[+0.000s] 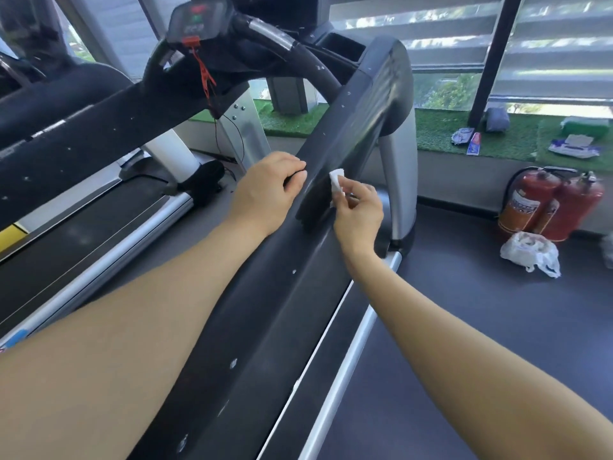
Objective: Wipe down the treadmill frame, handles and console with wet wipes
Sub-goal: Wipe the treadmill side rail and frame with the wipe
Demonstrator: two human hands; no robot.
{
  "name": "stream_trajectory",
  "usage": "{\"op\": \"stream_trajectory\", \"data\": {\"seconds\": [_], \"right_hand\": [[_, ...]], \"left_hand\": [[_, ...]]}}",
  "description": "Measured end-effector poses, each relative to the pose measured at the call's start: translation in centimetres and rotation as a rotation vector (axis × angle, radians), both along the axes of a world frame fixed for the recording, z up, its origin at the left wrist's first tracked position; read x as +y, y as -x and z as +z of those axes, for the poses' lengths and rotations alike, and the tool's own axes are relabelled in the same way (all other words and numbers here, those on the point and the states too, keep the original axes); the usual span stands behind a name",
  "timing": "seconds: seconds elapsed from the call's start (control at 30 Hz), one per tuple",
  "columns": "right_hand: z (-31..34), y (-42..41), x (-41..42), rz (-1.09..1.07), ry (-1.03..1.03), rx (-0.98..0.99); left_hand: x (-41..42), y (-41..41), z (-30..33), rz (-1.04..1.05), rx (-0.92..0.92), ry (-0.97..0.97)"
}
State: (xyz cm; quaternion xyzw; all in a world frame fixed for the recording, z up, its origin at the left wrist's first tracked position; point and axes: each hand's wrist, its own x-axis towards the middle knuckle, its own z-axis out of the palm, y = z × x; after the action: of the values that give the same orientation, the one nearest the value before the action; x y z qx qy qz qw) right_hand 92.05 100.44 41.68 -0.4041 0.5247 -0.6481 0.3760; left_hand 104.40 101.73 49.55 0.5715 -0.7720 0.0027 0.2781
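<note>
A left hand (265,190) curls over the black treadmill handrail (335,151), gripping its edge. Just right of it, the right hand (360,214) pinches a small folded white wipe (336,180) against the same rail's surface.

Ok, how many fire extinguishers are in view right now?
2. One fire extinguisher stands on the floor under the window ledge at the right; the second extinguisher stands right beside it, on its right. More could be hidden beyond the frame edge.
</note>
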Motion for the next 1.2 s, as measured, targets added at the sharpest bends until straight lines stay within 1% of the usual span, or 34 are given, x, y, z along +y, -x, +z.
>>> {"op": "stream_trajectory", "data": {"seconds": [0.07, 0.23, 0.47, 0.57, 0.67, 0.73, 0.83, 0.9, 0.97, 1.03, 1.1, 1.13, 1.2], "right_hand": [[0.2, -0.7, 2.0, 0.026, 0.040, 0.037], [0.4, -2.7, 7.2, 0.073, 0.089, 0.075], [-0.1, -4.7, 14.7, 0.297, 0.112, 0.042], [0.4, -4.4, 13.9, 0.323, 0.112, 0.031], [0.9, -3.4, 10.3, 0.245, 0.087, 0.022], [1.3, -2.5, 7.4, 0.176, 0.051, 0.062], [1.8, -1.3, 4.8, 0.146, -0.027, 0.048], [2.1, -1.4, 5.5, 0.133, -0.034, 0.052], [1.5, -2.4, 8.0, 0.150, 0.018, 0.068], [0.6, -3.7, 11.5, 0.229, 0.091, 0.072], [0.1, -4.3, 13.8, 0.324, 0.119, 0.051], [0.2, -4.2, 13.8, 0.346, 0.117, 0.025], [0.6, -3.6, 11.9, 0.324, 0.092, -0.005]], "left_hand": [[0.6, -0.3, 0.5, 0.007, -0.023, -0.013], [4.5, -1.5, 0.7, 0.048, 0.006, -0.057], [8.5, -2.8, 0.2, 0.072, 0.031, -0.166], [8.8, -2.9, -0.1, 0.068, 0.053, -0.174], [8.8, -2.9, -0.6, 0.082, 0.065, -0.124], [8.7, -2.9, -0.8, 0.092, 0.067, -0.107], [8.8, -2.8, -0.9, 0.112, 0.069, -0.097], [8.8, -2.7, -0.9, 0.118, 0.059, -0.086], [8.9, -2.6, -0.9, 0.120, 0.056, -0.079], [8.9, -2.6, -0.9, 0.115, 0.061, -0.073], [9.0, -2.6, -0.8, 0.113, 0.066, -0.071], [9.0, -2.6, -0.8, 0.116, 0.062, -0.069], [9.0, -2.6, -0.8, 0.121, 0.051, -0.068]]}}
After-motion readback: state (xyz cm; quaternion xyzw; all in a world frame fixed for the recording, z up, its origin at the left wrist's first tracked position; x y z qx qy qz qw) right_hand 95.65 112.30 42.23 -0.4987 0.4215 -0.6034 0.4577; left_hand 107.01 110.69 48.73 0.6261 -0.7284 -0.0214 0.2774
